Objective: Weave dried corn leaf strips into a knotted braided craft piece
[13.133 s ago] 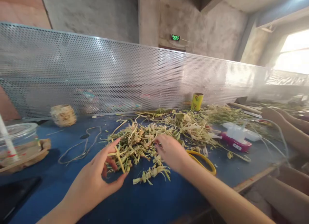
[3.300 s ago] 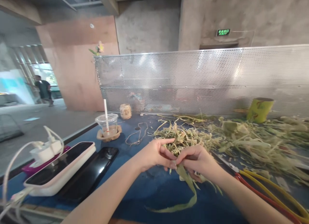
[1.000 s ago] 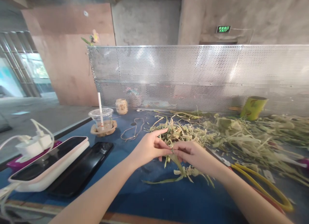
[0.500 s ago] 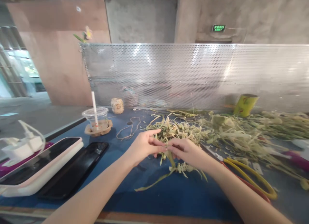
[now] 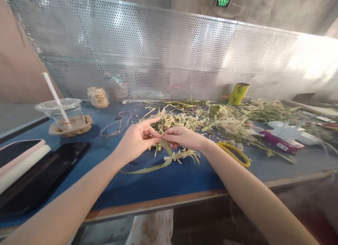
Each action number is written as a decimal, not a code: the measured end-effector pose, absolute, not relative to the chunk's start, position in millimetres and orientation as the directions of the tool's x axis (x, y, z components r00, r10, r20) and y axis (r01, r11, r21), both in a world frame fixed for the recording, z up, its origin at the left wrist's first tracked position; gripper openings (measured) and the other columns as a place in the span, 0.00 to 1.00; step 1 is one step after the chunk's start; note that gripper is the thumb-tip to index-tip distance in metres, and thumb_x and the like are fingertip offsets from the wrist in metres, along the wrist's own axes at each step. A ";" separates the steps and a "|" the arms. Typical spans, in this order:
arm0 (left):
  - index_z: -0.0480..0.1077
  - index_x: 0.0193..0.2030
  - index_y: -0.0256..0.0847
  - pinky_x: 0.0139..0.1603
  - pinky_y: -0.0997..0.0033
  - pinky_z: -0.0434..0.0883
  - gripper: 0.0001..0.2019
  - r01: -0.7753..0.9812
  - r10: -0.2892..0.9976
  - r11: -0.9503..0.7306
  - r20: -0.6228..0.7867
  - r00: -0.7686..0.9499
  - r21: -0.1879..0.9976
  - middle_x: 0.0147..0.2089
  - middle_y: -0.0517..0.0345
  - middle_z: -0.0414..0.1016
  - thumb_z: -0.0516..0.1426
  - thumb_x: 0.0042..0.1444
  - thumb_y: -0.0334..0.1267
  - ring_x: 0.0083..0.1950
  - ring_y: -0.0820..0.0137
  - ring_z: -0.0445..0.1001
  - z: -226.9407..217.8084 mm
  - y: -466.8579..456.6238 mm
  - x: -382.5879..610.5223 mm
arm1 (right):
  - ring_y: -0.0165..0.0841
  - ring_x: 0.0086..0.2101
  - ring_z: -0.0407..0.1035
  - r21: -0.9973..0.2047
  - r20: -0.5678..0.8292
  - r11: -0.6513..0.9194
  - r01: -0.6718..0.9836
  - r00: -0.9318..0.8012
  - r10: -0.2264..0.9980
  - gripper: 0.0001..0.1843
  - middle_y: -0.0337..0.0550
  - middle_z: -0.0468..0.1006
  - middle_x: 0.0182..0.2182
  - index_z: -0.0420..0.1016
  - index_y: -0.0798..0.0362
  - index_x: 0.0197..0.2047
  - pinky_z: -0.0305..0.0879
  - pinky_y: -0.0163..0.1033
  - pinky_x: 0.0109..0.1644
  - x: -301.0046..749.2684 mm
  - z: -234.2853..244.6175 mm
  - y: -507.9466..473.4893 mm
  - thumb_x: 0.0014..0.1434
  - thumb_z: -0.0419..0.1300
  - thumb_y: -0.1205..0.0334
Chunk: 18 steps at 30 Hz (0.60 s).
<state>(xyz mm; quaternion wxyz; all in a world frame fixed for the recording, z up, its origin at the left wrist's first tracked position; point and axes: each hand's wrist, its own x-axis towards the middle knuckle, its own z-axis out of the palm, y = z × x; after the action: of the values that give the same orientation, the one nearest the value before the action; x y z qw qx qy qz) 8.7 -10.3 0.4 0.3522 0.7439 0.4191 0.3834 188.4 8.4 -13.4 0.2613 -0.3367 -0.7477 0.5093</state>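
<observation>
Near the middle of the blue table, my left hand (image 5: 138,139) and my right hand (image 5: 183,137) meet at their fingertips. Both pinch a flat, pale green leaf strip (image 5: 167,147), which looks dried. My left index finger points outward, while its thumb and other fingers stay closed. Below the fingers, the strip meets a short knotted piece of plant fibre (image 5: 185,154) with frayed ends. A long thin tail (image 5: 145,170) trails left across the table. Behind my hands lies a heap of shredded plant strips (image 5: 182,120). My fingers partly hide the spot where they grip.
Left are a lidded cup (image 5: 59,112) with a straw, a black phone (image 5: 50,167), a string loop (image 5: 116,125) and a woven jar (image 5: 98,97). Yellow-handled scissors (image 5: 235,153), a purple-and-white charger (image 5: 282,139) and a yellow-green cylinder (image 5: 239,94) stand right. A perforated metal panel (image 5: 158,51) closes the back.
The view has turned right and down, showing the table's front edge and the charger on the right. My hands still pinch the strip together, with little change in their pose.
</observation>
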 end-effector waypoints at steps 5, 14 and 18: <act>0.59 0.57 0.39 0.33 0.71 0.71 0.30 0.281 0.880 -0.385 0.258 0.399 0.879 0.33 0.57 0.75 0.60 0.45 0.35 0.29 0.72 0.72 1.4 -8.8 5.6 | 0.22 0.20 0.59 -0.899 0.137 0.378 0.223 -0.675 0.725 0.11 0.33 0.63 0.19 0.64 0.56 0.27 0.57 0.29 0.26 191.8 -8.3 6.4 0.58 0.50 0.61; 0.54 0.60 0.35 0.31 0.67 0.70 0.39 0.169 0.927 -0.139 0.068 0.369 0.976 0.36 0.51 0.77 0.64 0.40 0.37 0.25 0.72 0.72 -6.4 -1.9 4.8 | 0.24 0.22 0.57 -0.572 0.227 0.616 0.541 -0.617 0.754 0.09 0.34 0.64 0.21 0.64 0.55 0.28 0.53 0.30 0.27 187.4 -2.6 -3.2 0.59 0.48 0.64; 0.53 0.60 0.35 0.27 0.70 0.68 0.41 0.142 0.936 -0.154 0.098 0.337 0.978 0.31 0.54 0.77 0.65 0.38 0.35 0.23 0.73 0.70 -6.4 -3.9 5.3 | 0.25 0.23 0.57 -0.449 0.287 0.687 0.572 -0.635 0.717 0.07 0.35 0.63 0.21 0.65 0.55 0.29 0.51 0.30 0.28 187.4 0.2 -4.9 0.58 0.50 0.66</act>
<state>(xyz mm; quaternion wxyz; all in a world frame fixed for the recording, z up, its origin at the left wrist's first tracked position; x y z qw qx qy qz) 5.3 -3.9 -6.4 0.4995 0.6475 0.4165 0.3972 187.4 -4.9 0.2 0.2265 -0.3621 -0.8899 0.1601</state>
